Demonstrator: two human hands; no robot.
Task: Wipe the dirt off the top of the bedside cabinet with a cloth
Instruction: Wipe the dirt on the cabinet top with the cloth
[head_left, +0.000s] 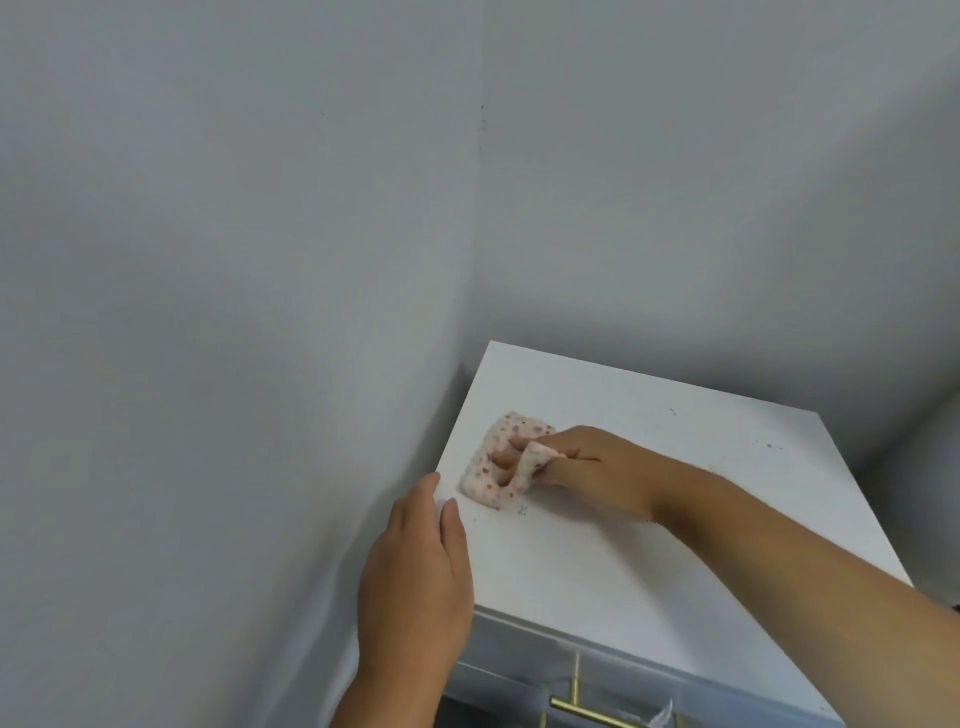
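On the cabinet top (623, 519), near its left edge, lies the spotted cloth (498, 462), right hand (587, 473) fingers pressed on it, partly wrapped. Left hand (415, 571) braces the left edge, fingers together. Specks (769, 445) remain at far right: wiping looks unfinished

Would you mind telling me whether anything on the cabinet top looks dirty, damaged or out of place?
Only dirt: reddish specks near the right edge of the cabinet top, a dark mark toward the back, and small smudges just beside the cloth. No damage shows.
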